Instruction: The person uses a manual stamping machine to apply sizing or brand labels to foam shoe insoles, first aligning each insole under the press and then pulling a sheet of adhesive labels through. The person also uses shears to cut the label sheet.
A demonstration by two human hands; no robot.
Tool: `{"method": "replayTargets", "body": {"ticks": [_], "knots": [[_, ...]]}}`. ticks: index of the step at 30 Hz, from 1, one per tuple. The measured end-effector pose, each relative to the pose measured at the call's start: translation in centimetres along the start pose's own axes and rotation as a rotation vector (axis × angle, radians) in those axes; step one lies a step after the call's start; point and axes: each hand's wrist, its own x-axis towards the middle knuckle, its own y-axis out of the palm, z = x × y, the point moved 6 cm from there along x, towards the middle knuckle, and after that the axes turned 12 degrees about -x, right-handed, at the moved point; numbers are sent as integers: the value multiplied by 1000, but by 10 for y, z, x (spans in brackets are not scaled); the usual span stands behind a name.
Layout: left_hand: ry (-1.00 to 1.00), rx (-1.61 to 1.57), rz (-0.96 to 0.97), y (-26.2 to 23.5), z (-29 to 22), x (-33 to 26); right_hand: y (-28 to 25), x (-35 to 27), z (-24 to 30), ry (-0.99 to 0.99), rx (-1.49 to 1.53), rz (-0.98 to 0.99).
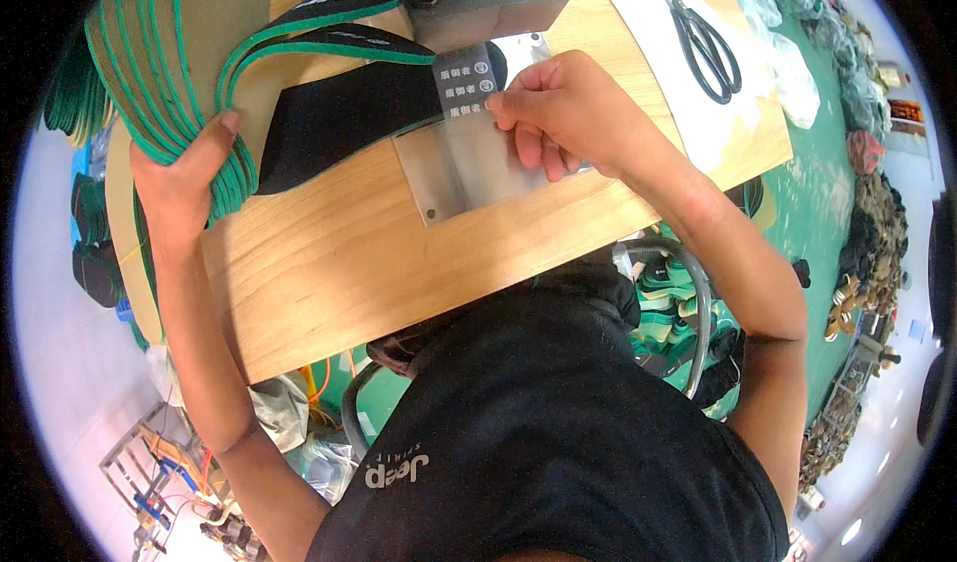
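My left hand is closed around a thick bundle of insoles with tan faces and green edges, at the table's left. Two black-topped insoles curve out of that bundle toward the right. A flat black insole lies with its far end on a metal plate. Across that end rests a see-through label strip with rows of white print. My right hand pinches the strip's right edge between thumb and forefinger, its other fingers curled. Just beyond stands a press head with a metal block.
The wooden table has its near edge against my body. Black-handled scissors lie on a white sheet at the right. Plastic bags and piles of goods stand on the green floor. A chair's metal armrest curves below the table.
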Motion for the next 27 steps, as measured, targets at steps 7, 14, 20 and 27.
{"method": "replayTargets", "body": {"ticks": [7, 14, 20, 27], "knots": [[68, -73, -51, 2, -5, 0, -1, 0, 0, -10, 22, -22], [-24, -7, -4, -1, 4, -1, 0, 2, -3, 19, 71, 5], [-14, -82, -28, -2, 3, -4, 2, 1, -4, 2, 84, 0], [49, -17, 49, 13, -8, -18, -1, 1, -3, 2, 56, -1]]}}
